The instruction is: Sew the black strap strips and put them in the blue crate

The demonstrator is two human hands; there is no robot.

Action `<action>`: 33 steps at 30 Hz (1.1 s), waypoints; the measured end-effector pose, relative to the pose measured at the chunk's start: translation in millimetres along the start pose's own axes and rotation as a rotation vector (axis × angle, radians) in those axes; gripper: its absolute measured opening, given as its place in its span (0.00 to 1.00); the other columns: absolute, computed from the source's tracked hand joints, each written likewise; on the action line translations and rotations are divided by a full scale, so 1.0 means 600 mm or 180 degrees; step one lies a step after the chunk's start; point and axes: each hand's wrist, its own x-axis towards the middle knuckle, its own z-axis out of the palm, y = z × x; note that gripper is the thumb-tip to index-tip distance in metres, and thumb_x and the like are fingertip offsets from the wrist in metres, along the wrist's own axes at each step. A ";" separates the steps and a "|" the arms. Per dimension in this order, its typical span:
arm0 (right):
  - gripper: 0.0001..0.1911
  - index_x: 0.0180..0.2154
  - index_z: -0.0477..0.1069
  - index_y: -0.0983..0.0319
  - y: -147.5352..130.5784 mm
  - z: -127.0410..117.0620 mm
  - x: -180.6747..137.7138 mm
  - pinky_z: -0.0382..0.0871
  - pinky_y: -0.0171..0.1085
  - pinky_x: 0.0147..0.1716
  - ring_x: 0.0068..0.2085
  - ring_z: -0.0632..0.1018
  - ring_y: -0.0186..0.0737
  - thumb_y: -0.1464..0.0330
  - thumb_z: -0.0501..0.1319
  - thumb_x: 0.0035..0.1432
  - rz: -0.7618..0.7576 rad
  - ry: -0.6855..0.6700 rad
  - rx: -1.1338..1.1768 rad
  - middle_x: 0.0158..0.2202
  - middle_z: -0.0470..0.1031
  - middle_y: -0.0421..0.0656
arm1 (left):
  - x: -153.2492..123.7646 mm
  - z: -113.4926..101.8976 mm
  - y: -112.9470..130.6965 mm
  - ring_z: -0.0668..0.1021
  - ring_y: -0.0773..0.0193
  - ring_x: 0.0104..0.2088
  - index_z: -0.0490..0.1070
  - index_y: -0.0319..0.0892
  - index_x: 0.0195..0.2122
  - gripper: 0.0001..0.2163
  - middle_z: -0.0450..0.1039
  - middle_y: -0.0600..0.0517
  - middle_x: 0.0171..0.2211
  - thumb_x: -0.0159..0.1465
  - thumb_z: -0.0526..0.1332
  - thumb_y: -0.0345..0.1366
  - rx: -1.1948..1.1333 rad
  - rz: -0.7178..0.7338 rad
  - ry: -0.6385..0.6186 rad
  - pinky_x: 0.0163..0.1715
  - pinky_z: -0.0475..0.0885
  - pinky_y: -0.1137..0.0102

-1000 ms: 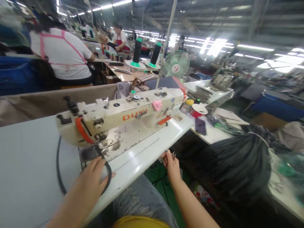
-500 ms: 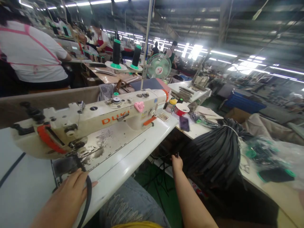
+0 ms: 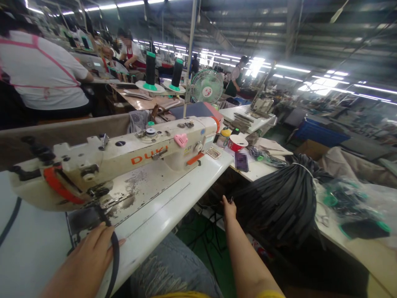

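My left hand [image 3: 89, 254] lies on the sewing machine bed, fingers over a narrow black strip [image 3: 115, 252]. The strip leads from the presser foot area, between thumb and forefinger, and hangs over the table's front edge. Just above the hand is the head of a white sewing machine [image 3: 149, 155] with orange lettering. My right hand [image 3: 229, 209] reaches past the table edge, low beside a thick bundle of black strips [image 3: 279, 194]. Its fingers are closed, and a small dark tip juts out of them; what it belongs to cannot be made out.
Side table [image 3: 338, 244] at right carries the bundle and bagged thread cones [image 3: 347, 203]. A red-rimmed tape roll [image 3: 237, 143] sits behind the bundle. Black thread cones [image 3: 150, 72] and a green fan [image 3: 206, 87] stand beyond the machine. A co-worker [image 3: 46, 70] sits at left.
The view has shifted slightly. My right hand has moved a little up, its fingers turned somewhat. My left hand stays on the strip. A distant person has moved to the right.
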 end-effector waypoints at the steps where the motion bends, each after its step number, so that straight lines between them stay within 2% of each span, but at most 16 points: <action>1: 0.15 0.49 0.75 0.64 -0.001 0.002 -0.002 0.80 0.42 0.40 0.40 0.82 0.39 0.59 0.65 0.69 0.0045 -0.0061 -0.0037 0.44 0.80 0.43 | -0.001 0.002 -0.001 0.79 0.48 0.52 0.76 0.41 0.48 0.16 0.77 0.40 0.51 0.69 0.53 0.41 0.0039 -0.0021 0.0027 0.52 0.74 0.59; 5: 0.15 0.46 0.76 0.64 -0.010 0.001 -0.011 0.80 0.41 0.40 0.39 0.82 0.38 0.58 0.65 0.69 0.0121 -0.0197 -0.0223 0.41 0.80 0.42 | -0.005 0.010 -0.008 0.79 0.46 0.52 0.76 0.41 0.50 0.17 0.77 0.39 0.53 0.70 0.52 0.42 0.0182 0.0032 0.0064 0.50 0.76 0.57; 12: 0.17 0.51 0.74 0.63 -0.021 -0.024 -0.028 0.80 0.45 0.44 0.42 0.82 0.41 0.58 0.65 0.69 0.0055 -0.0045 -0.0444 0.46 0.80 0.44 | -0.011 0.035 -0.020 0.80 0.47 0.51 0.74 0.42 0.51 0.16 0.77 0.39 0.53 0.69 0.52 0.40 0.0059 -0.0044 0.0212 0.51 0.75 0.57; 16: 0.16 0.49 0.75 0.64 -0.020 -0.036 -0.037 0.79 0.44 0.44 0.41 0.82 0.40 0.58 0.65 0.69 0.0046 -0.0055 -0.0503 0.44 0.80 0.44 | -0.011 0.019 -0.005 0.79 0.48 0.53 0.73 0.43 0.51 0.15 0.77 0.39 0.53 0.67 0.53 0.38 -0.0065 0.0044 0.0186 0.54 0.74 0.57; 20: 0.13 0.46 0.76 0.64 0.001 -0.031 -0.073 0.79 0.41 0.39 0.38 0.81 0.37 0.60 0.66 0.69 0.0012 -0.0409 -0.0481 0.41 0.79 0.41 | -0.006 -0.006 0.012 0.78 0.46 0.54 0.73 0.43 0.52 0.16 0.77 0.38 0.52 0.67 0.54 0.38 -0.0091 0.0165 0.0194 0.56 0.73 0.55; 25: 0.13 0.42 0.76 0.65 0.033 -0.016 -0.126 0.78 0.37 0.34 0.33 0.80 0.35 0.60 0.66 0.69 0.0032 -0.0877 -0.0355 0.37 0.79 0.39 | 0.002 -0.015 0.016 0.79 0.46 0.53 0.74 0.45 0.51 0.15 0.78 0.40 0.49 0.66 0.56 0.39 -0.0130 0.0189 0.0245 0.56 0.73 0.56; 27: 0.13 0.41 0.76 0.65 0.025 -0.019 -0.118 0.78 0.36 0.33 0.32 0.79 0.34 0.59 0.66 0.69 0.0008 -0.0799 -0.0261 0.36 0.78 0.39 | 0.003 -0.020 0.017 0.79 0.47 0.53 0.74 0.46 0.51 0.15 0.78 0.40 0.50 0.66 0.57 0.39 -0.0128 0.0208 0.0177 0.55 0.73 0.56; 30: 0.17 0.42 0.76 0.64 -0.008 -0.033 -0.078 0.77 0.37 0.33 0.31 0.79 0.34 0.55 0.63 0.70 -0.0067 -0.0483 -0.0104 0.34 0.78 0.38 | 0.001 -0.028 0.021 0.78 0.46 0.54 0.75 0.46 0.50 0.15 0.78 0.40 0.52 0.65 0.57 0.39 -0.0121 0.0226 0.0106 0.54 0.74 0.55; 33: 0.21 0.41 0.76 0.64 -0.037 -0.043 -0.055 0.76 0.37 0.33 0.29 0.79 0.34 0.51 0.61 0.71 -0.0132 -0.0357 -0.0002 0.32 0.79 0.38 | -0.001 -0.029 0.023 0.78 0.46 0.55 0.76 0.46 0.50 0.15 0.77 0.40 0.52 0.65 0.56 0.39 -0.0147 0.0249 0.0138 0.54 0.74 0.55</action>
